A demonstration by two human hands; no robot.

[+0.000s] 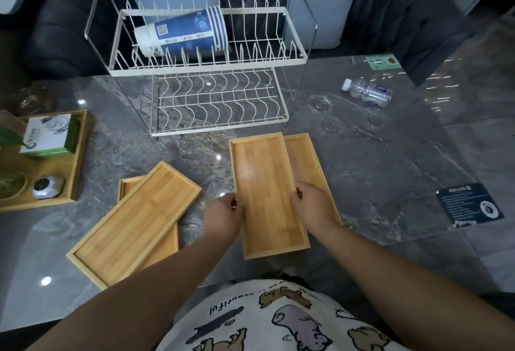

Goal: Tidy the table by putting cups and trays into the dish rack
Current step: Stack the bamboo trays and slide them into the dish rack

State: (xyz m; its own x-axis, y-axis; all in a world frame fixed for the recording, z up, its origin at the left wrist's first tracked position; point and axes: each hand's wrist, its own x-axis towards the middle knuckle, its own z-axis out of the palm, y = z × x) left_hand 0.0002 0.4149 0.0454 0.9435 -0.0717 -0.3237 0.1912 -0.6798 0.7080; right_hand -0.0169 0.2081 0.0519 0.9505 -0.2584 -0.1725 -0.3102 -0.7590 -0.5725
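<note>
A long bamboo tray (264, 183) lies lengthwise in front of me, over a second bamboo tray (306, 161) whose right side shows beneath it. My left hand (225, 215) grips its left long edge and my right hand (315, 205) grips its right long edge. Two more bamboo trays are stacked crosswise at the left: the upper tray (133, 225) and the lower tray (126, 186), mostly hidden. The white two-tier wire dish rack (207, 67) stands behind. A nested stack of blue paper cups (181, 34) lies on its side in the top tier; the bottom tier holds nothing.
A large bamboo tray (80, 155) at the left edge holds a green-and-white box (48, 136) and a small silver device (47, 187). A plastic water bottle (367, 92) lies at the back right near a green card (383, 62). A dark card (471, 203) lies at right. Cushions behind.
</note>
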